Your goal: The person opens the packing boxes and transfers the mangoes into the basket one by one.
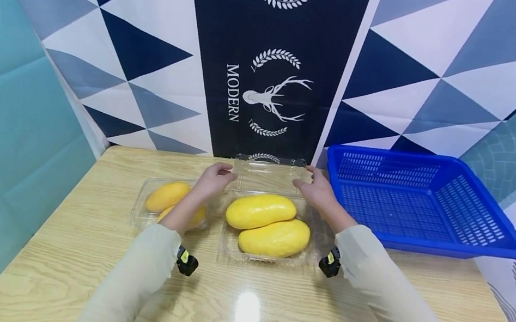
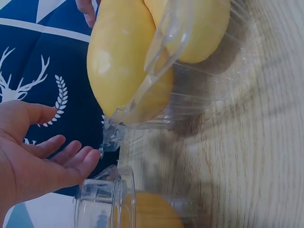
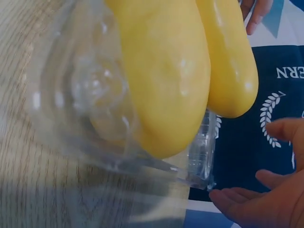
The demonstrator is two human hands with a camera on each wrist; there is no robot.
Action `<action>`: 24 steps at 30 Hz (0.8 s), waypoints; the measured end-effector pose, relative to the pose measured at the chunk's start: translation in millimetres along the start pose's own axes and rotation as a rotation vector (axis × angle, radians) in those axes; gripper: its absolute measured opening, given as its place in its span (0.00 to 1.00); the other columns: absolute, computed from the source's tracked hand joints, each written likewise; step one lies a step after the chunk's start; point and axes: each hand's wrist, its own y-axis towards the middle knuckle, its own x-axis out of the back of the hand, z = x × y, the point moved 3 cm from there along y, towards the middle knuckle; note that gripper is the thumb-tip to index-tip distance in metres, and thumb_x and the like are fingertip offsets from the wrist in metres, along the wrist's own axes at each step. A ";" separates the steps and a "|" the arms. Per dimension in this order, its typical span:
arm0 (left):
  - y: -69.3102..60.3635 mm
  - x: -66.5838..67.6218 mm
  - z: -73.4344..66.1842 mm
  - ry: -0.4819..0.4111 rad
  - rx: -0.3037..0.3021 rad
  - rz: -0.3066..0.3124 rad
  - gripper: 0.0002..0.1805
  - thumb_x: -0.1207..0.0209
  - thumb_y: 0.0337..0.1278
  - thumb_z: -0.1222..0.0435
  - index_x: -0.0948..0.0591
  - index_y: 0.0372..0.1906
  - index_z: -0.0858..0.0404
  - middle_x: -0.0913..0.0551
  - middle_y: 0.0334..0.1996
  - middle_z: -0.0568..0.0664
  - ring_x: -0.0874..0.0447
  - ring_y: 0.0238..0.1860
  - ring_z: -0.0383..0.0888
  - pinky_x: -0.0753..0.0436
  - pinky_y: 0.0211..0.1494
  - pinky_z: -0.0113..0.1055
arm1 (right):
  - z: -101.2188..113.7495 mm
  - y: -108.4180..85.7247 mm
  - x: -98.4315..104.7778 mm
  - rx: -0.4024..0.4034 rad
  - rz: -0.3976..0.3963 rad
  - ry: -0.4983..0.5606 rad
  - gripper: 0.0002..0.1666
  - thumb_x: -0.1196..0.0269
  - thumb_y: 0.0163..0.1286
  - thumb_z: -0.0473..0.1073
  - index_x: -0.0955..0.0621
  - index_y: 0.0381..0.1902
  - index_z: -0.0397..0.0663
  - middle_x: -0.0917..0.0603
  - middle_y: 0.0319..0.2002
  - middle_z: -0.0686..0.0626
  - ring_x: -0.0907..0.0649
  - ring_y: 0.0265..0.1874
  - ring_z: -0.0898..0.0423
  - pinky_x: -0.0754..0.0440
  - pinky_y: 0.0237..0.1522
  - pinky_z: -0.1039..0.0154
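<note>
Flanking the raised clear lid (image 1: 268, 167) at the far side of its box (image 1: 264, 258), we held our left hand (image 1: 217, 180) and right hand (image 1: 319, 190) wide, fingers loosely extended; we could not tell whether any fingertip touched it. Two big yellow fruits (image 1: 274, 236) lay in that box, between a smaller box (image 1: 140, 208) on the left and a blue basket (image 1: 395, 208) on the right.
</note>
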 end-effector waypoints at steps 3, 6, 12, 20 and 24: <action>-4.7 2.9 2.7 -0.052 0.000 -0.009 0.27 0.47 0.64 0.59 0.33 0.64 0.66 0.27 0.58 0.60 0.27 0.57 0.53 0.21 0.58 0.44 | 2.0 -3.2 1.1 0.024 0.017 -0.002 0.42 0.44 0.67 0.55 0.47 0.73 0.50 0.44 0.71 0.37 0.41 0.70 0.40 0.37 0.68 0.41; -12.0 5.2 5.7 -0.118 -0.001 -0.002 0.25 0.48 0.64 0.61 0.33 0.64 0.66 0.27 0.57 0.60 0.27 0.57 0.54 0.20 0.58 0.45 | 4.3 -7.4 1.6 0.060 0.035 -0.007 0.43 0.43 0.65 0.57 0.45 0.72 0.50 0.43 0.71 0.38 0.40 0.69 0.40 0.35 0.67 0.40; -31.2 5.6 10.7 -0.197 -0.011 0.027 0.24 0.48 0.66 0.62 0.33 0.64 0.66 0.26 0.56 0.60 0.27 0.58 0.54 0.20 0.59 0.47 | 10.3 -18.3 3.3 0.162 0.039 -0.037 0.43 0.41 0.63 0.58 0.40 0.70 0.48 0.37 0.67 0.37 0.36 0.67 0.41 0.33 0.66 0.43; -49.4 1.2 14.9 -0.258 -0.048 0.000 0.22 0.47 0.64 0.65 0.30 0.61 0.66 0.25 0.52 0.59 0.25 0.55 0.52 0.20 0.59 0.48 | 17.3 -28.4 1.8 0.247 0.086 -0.047 0.42 0.39 0.62 0.58 0.37 0.68 0.48 0.33 0.65 0.38 0.34 0.65 0.41 0.33 0.67 0.44; -55.2 -2.2 18.0 -0.264 -0.065 -0.009 0.22 0.46 0.63 0.65 0.30 0.60 0.68 0.24 0.52 0.60 0.24 0.53 0.52 0.20 0.58 0.49 | 20.0 -31.1 0.2 0.282 0.102 -0.056 0.41 0.37 0.61 0.57 0.36 0.68 0.48 0.32 0.65 0.38 0.32 0.65 0.42 0.32 0.66 0.44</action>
